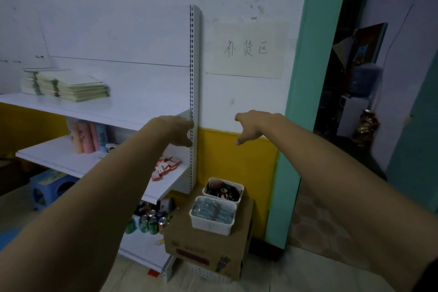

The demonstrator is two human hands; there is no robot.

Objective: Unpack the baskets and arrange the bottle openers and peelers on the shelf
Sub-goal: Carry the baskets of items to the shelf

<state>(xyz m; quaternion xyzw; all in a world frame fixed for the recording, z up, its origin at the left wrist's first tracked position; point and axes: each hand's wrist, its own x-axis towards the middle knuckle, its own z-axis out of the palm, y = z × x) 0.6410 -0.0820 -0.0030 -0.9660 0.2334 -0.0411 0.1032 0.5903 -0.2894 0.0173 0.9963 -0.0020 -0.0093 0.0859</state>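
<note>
Two bare hands are held out at arm's length, apart from one another and both empty; the left hand (176, 129) is seen from the back, its fingers drooping loosely in front of the slotted white upright (194, 66) of the shelf (142, 111), though whether the upright is touched cannot be told; the right hand (252, 125) is raised at the same height just to the right of that upright, its fingers likewise slack and pointed downward, with nothing gripped. Well below the two hands, two white baskets are set touching one another on a cardboard box (208, 249) beside the foot of the shelf; the farther basket (241, 191) is filled with dark and reddish items too small to be told apart; the nearer basket (211, 225) is packed with blue-wrapped pieces laid in rows. To the left of the left hand, a stack of pale notebooks (68, 86) is laid on the top board; below the left forearm, pink and blue rolls (86, 136) are stood on the middle board, and red-and-white packets (166, 166) are scattered near its right end; drink cans (150, 221) are grouped on the lowest board. Above the right hand a paper sign (246, 50) with handwritten characters is fixed to the wall.
</note>
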